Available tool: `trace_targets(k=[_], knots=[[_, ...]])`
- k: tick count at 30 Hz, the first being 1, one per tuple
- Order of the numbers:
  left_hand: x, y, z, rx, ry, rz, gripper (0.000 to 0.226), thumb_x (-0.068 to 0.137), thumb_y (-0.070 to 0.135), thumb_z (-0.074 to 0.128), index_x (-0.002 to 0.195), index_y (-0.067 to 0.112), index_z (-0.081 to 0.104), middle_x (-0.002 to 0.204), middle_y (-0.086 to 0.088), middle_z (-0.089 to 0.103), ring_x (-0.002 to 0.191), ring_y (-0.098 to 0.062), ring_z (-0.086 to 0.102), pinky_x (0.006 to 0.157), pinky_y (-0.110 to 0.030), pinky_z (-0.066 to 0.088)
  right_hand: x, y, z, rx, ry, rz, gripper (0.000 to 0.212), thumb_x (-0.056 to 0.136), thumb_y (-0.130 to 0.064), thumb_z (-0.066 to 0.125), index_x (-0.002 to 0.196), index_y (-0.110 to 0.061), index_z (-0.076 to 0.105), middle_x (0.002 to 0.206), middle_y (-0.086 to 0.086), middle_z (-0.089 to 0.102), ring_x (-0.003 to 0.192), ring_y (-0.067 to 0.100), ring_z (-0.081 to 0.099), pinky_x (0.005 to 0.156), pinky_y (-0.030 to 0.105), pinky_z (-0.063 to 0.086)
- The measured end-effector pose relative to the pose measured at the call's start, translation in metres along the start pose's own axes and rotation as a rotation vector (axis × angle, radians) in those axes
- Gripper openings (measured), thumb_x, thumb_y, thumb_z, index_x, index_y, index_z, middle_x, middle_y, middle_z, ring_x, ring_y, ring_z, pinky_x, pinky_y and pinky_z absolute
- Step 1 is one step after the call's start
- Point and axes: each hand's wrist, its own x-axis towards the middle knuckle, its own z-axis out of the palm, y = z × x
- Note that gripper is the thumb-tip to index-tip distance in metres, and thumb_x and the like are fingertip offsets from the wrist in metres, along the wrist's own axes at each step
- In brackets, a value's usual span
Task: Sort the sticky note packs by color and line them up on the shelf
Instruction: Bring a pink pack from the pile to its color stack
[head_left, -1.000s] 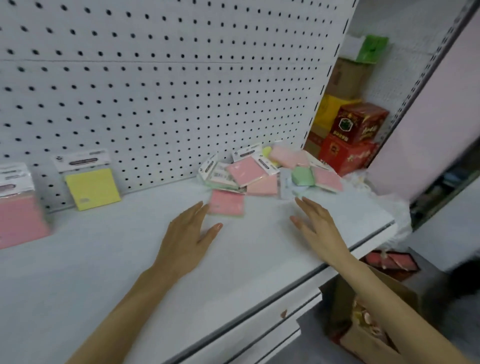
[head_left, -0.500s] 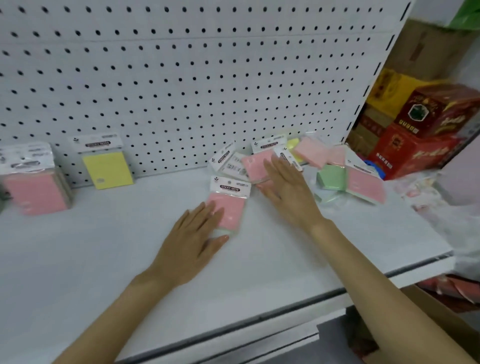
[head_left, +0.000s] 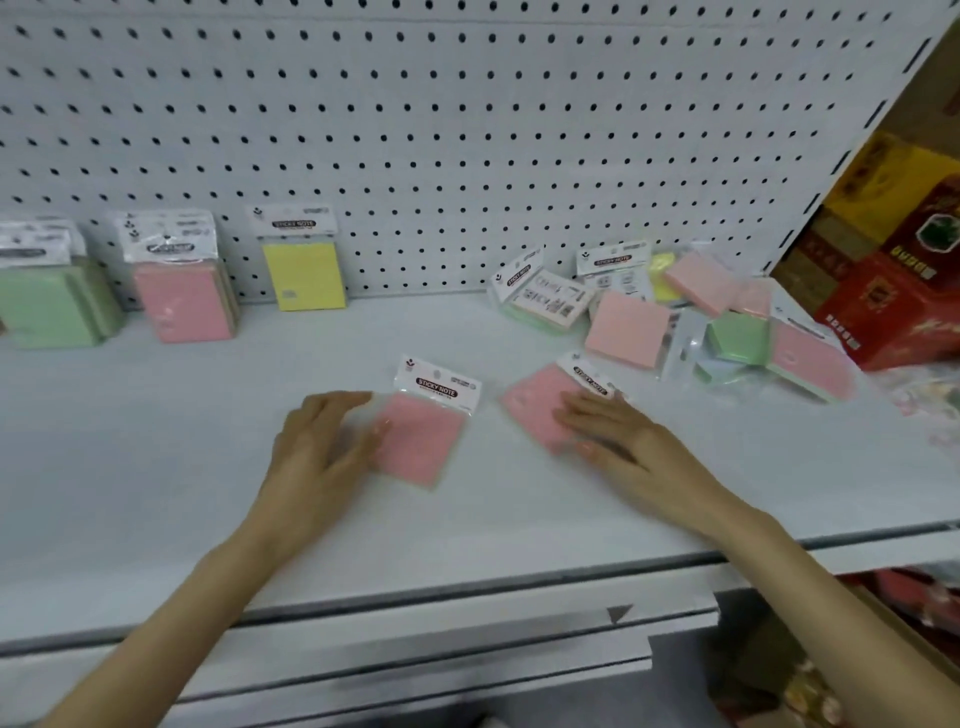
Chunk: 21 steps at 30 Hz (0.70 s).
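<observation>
Two pink sticky note packs lie flat mid-shelf. My left hand (head_left: 321, 452) grips the left pink pack (head_left: 423, 434) at its left edge. My right hand (head_left: 621, 441) rests fingers-down on the right pink pack (head_left: 540, 402), holding it against the shelf. A loose pile of pink, green and yellow packs (head_left: 691, 317) lies at the back right. Against the pegboard at the left stand sorted groups: green packs (head_left: 49, 301), pink packs (head_left: 182, 291) and a yellow pack (head_left: 302, 270).
The white shelf (head_left: 156, 441) has a pegboard back wall (head_left: 415, 130). Red and yellow cartons (head_left: 893, 270) stand past the shelf's right end. A cardboard box (head_left: 883, 649) with goods sits below on the right.
My right hand has dragged a pink pack out of the pile toward the front. My left hand has closed on the other pink pack. The view has shifted left, showing the sorted packs.
</observation>
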Motion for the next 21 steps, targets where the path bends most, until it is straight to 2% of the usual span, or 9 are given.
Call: trace_targets(k=[2,3,5,8,10,12,13,17,21], knots=[[0.017,0.008,0.004,0.090,-0.062,-0.136,0.091,0.057,0.080,0.028,0.133,0.032,0.046,0.136,0.005,0.042,0.131,-0.019,0.029,0.108,-0.037,0.021,0.002,-0.009,0.001,0.123,0.139,0.053,0.037,0.084,-0.051,0.049,0.119,-0.038,0.055,0.134,-0.015,0.047,0.128,0.001,0.037,0.113,0.023,0.021],[0.025,0.011,0.009,0.164,-0.103,-0.149,0.102,0.051,0.082,0.026,0.136,0.029,0.043,0.141,0.004,0.039,0.134,-0.018,0.024,0.109,-0.035,0.017,0.004,-0.013,0.001,0.135,0.246,0.143,0.039,0.083,-0.049,0.059,0.120,-0.037,0.056,0.134,-0.012,0.049,0.127,0.007,0.038,0.110,0.025,0.024],[0.034,0.016,0.019,0.230,-0.155,-0.127,0.110,0.042,0.084,0.028,0.137,0.030,0.042,0.147,0.006,0.033,0.138,-0.017,0.019,0.111,-0.033,0.012,0.007,-0.018,0.003,0.085,0.353,0.382,0.059,0.077,-0.048,0.069,0.131,-0.031,0.050,0.138,-0.003,0.046,0.130,0.019,0.033,0.107,0.028,0.023],[0.035,0.016,0.027,0.224,-0.137,-0.087,0.110,0.037,0.085,0.039,0.134,0.032,0.044,0.146,0.007,0.032,0.137,-0.018,0.019,0.111,-0.033,0.010,0.005,-0.026,0.009,-0.084,0.246,0.522,0.098,0.064,-0.072,0.064,0.143,-0.026,0.030,0.147,0.000,0.035,0.137,0.021,0.023,0.109,0.035,0.018],[0.035,0.016,0.028,0.202,-0.126,-0.097,0.106,0.041,0.083,0.054,0.132,0.029,0.045,0.145,0.005,0.032,0.137,-0.018,0.019,0.110,-0.033,0.011,0.003,-0.027,0.015,-0.142,0.232,0.506,0.105,0.060,-0.079,0.055,0.145,-0.024,0.025,0.148,0.000,0.033,0.138,0.021,0.021,0.111,0.035,0.014],[0.035,0.017,0.028,0.188,-0.121,-0.125,0.097,0.054,0.070,0.073,0.134,0.025,0.043,0.145,0.002,0.030,0.137,-0.018,0.017,0.110,-0.033,0.011,0.003,-0.028,0.017,-0.134,0.239,0.513,0.106,0.058,-0.078,0.050,0.145,-0.023,0.026,0.148,0.001,0.034,0.138,0.021,0.023,0.112,0.035,0.013],[0.035,0.017,0.029,0.188,-0.112,-0.130,0.091,0.059,0.063,0.076,0.134,0.023,0.043,0.144,0.001,0.030,0.137,-0.018,0.018,0.110,-0.033,0.012,0.004,-0.030,0.017,-0.121,0.230,0.511,0.105,0.058,-0.076,0.050,0.145,-0.023,0.026,0.149,0.001,0.034,0.138,0.021,0.023,0.113,0.036,0.012],[0.031,0.018,0.030,0.165,-0.086,-0.122,0.075,0.062,0.054,0.078,0.121,0.021,0.049,0.134,0.000,0.036,0.130,-0.020,0.025,0.105,-0.030,0.017,0.009,-0.035,0.017,-0.020,0.187,0.422,0.087,0.075,-0.058,0.066,0.144,-0.020,0.030,0.146,-0.001,0.039,0.135,0.020,0.030,0.114,0.036,0.013],[0.030,0.022,0.028,0.176,-0.118,-0.170,0.077,0.059,0.057,0.079,0.119,0.019,0.048,0.126,0.000,0.039,0.124,-0.022,0.031,0.100,-0.030,0.022,0.010,-0.039,0.019,-0.016,0.200,0.400,0.079,0.075,-0.054,0.069,0.140,-0.023,0.038,0.141,0.000,0.043,0.133,0.024,0.033,0.108,0.034,0.020]])
